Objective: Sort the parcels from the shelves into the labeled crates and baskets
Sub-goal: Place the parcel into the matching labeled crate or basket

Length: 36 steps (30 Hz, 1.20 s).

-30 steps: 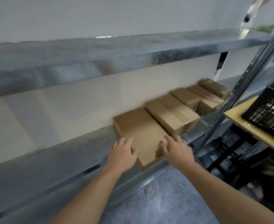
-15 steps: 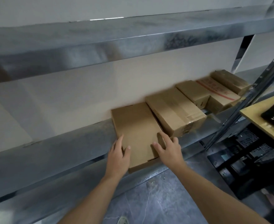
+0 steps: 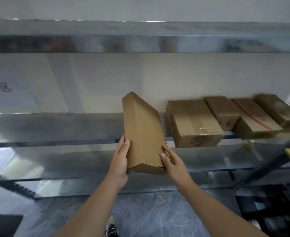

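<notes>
Clamping the flat parcel [image 3: 144, 132] from both sides, the left grip [image 3: 121, 161] is laying its thumb on the top face with its fingers wrapping under the long left edge, while the right grip [image 3: 173, 161] is pinching the near right corner, thumb on top and fingers curling down the side wall. Seen from the head camera, the parcel is hanging between the two grips, tilting with its far end raised, and it is looking clear of the metal shelf [image 3: 63, 129] running just beyond them. Right of the right grip, four more parcels are sitting close together on that shelf: a taped carton [image 3: 194, 124] nearest, then a small box [image 3: 223, 112], a red-striped box [image 3: 255, 120] and a darker box [image 3: 277, 108] farthest out. Below the grips the grey floor [image 3: 157, 214] and one shoe [image 3: 112, 227] are showing; dark crates [image 3: 269, 211] low to the right are blurring too much for any label to be read. Since it is riding this high on a hold at one end, the parcel is probably weighing little. Its corrugated board is looking stiff and dry rather than slippery, though the thin lid could be denting under hard thumbs. Taking the two long edges nearer the middle is likely giving steadier control than squeezing the near corners.
</notes>
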Motion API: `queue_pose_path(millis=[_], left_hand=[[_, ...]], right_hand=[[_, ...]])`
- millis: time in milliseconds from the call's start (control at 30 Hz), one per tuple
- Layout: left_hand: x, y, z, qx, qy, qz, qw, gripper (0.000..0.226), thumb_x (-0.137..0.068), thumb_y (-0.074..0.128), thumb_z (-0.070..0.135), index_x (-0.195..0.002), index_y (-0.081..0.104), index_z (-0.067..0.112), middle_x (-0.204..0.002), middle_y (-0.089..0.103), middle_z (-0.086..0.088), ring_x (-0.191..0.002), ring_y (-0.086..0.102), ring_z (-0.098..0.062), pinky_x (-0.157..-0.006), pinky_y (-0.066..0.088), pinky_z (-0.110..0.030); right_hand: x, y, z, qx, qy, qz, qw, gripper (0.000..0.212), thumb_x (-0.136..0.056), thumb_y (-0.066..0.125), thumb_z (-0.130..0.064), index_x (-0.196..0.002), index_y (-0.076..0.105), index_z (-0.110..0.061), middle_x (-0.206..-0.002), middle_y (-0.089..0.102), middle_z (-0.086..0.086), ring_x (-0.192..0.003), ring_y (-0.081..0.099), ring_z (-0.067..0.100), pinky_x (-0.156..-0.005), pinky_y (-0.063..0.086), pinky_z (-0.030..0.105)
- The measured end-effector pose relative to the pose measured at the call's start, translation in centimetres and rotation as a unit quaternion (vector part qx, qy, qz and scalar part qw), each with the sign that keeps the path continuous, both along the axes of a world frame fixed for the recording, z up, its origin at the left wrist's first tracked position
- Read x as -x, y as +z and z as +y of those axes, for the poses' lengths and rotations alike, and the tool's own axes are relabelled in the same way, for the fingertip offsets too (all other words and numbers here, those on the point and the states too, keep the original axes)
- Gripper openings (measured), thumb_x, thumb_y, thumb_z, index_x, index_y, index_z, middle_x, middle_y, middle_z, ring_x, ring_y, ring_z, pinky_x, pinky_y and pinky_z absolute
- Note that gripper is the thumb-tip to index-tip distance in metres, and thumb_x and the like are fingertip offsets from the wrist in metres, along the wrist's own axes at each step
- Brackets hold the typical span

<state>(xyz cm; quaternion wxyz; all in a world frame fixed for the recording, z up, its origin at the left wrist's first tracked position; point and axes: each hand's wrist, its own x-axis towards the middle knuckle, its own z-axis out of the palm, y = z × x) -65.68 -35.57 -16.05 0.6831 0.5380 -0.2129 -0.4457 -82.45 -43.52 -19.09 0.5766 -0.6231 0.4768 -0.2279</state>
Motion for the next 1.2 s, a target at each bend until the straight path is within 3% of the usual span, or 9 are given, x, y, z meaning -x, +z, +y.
queue_pose_path(millis=[100,233,433,533,700,800,967,1133,1200], left_hand=[[1.3,0.5,1.6,0.009,0.007,-0.046,0.999,0.043,-0.101,0.049,0.033,-0.143,0.045,0.036,-0.128,0.064,0.013,-0.117,0.062,-0.010,-0.094,0.054,-0.038],[1.7,0.5,2.9,-0.062,0.021,-0.291,0.954,0.055,-0.093,0.054,0.052,-0.145,0.043,0.039,-0.144,0.046,0.017,-0.133,0.044,-0.002,-0.111,0.041,-0.034],[0.9,2.5,5.7,-0.024,0.071,-0.418,0.906,0.036,-0.097,0.052,0.038,-0.130,0.046,0.049,-0.149,0.037,0.018,-0.137,0.032,0.008,-0.102,0.029,-0.002],[0.1,2.1,7.2,-0.020,0.130,-0.412,0.902,0.040,-0.098,0.058,0.019,-0.126,0.049,0.047,-0.147,0.042,0.014,-0.134,0.037,0.006,-0.095,0.038,-0.004],[-2.7,0.3,10.3,-0.144,0.214,-0.447,0.857,0.055,-0.093,0.063,0.031,-0.144,0.042,0.030,-0.152,0.032,0.007,-0.141,0.032,-0.012,-0.110,0.041,-0.043],[-4.7,0.6,13.1,-0.208,0.218,-0.420,0.856,0.073,-0.089,0.065,0.046,-0.150,0.026,0.035,-0.156,0.022,0.011,-0.143,0.021,-0.008,-0.115,0.027,-0.036],[-8.3,1.4,18.2,-0.231,0.199,-0.290,0.907,0.065,-0.087,0.064,0.056,-0.141,0.027,0.059,-0.140,0.040,0.025,-0.131,0.038,-0.007,-0.106,0.034,-0.033],[-12.2,2.1,24.8,-0.240,0.282,-0.311,0.875,0.076,-0.083,0.071,0.052,-0.148,0.031,0.046,-0.145,0.041,0.015,-0.125,0.041,-0.003,-0.105,0.037,-0.029],[-13.9,2.6,27.5,-0.246,0.311,-0.333,0.856,0.076,-0.083,0.073,0.045,-0.147,0.031,0.046,-0.144,0.039,0.012,-0.127,0.041,-0.006,-0.103,0.038,-0.029]], right_hand=[[-0.4,2.0,0.4,0.024,0.081,0.034,0.996,0.030,-0.103,0.050,-0.047,-0.131,0.060,-0.045,-0.149,0.046,-0.009,-0.141,0.043,0.013,-0.112,0.033,0.028],[-1.6,6.1,1.2,-0.083,0.128,-0.120,0.981,0.030,-0.103,0.048,-0.049,-0.131,0.058,-0.048,-0.127,0.069,-0.013,-0.116,0.066,0.007,-0.096,0.053,0.033],[-3.4,7.3,1.7,-0.102,0.128,-0.184,0.969,0.048,-0.094,0.069,-0.026,-0.125,0.054,-0.059,-0.123,0.068,0.005,-0.107,0.069,0.024,-0.077,0.058,0.037],[-4.5,7.0,2.3,-0.165,0.104,-0.231,0.953,0.047,-0.097,0.064,-0.022,-0.132,0.056,-0.053,-0.121,0.071,0.010,-0.101,0.071,0.026,-0.071,0.058,0.039],[-6.8,6.4,4.1,-0.223,0.117,-0.255,0.934,0.044,-0.102,0.055,-0.019,-0.136,0.057,-0.047,-0.128,0.068,0.007,-0.100,0.070,0.025,-0.071,0.059,0.040],[-8.6,6.2,5.2,-0.238,0.145,-0.251,0.927,0.044,-0.101,0.054,-0.021,-0.137,0.056,-0.046,-0.128,0.070,0.000,-0.100,0.073,0.020,-0.068,0.060,0.038],[-13.0,6.6,7.6,-0.268,0.221,-0.231,0.909,0.044,-0.104,0.050,-0.020,-0.137,0.056,-0.047,-0.129,0.070,-0.005,-0.102,0.073,0.017,-0.069,0.061,0.036],[-19.4,7.5,11.5,-0.255,0.271,-0.193,0.908,0.038,-0.104,0.053,-0.021,-0.134,0.062,-0.043,-0.130,0.066,0.018,-0.109,0.066,0.025,-0.091,0.058,0.048],[-22.3,8.0,13.8,-0.218,0.286,-0.164,0.919,0.036,-0.102,0.057,-0.028,-0.136,0.060,-0.043,-0.124,0.071,0.005,-0.113,0.065,0.022,-0.082,0.060,0.046]])
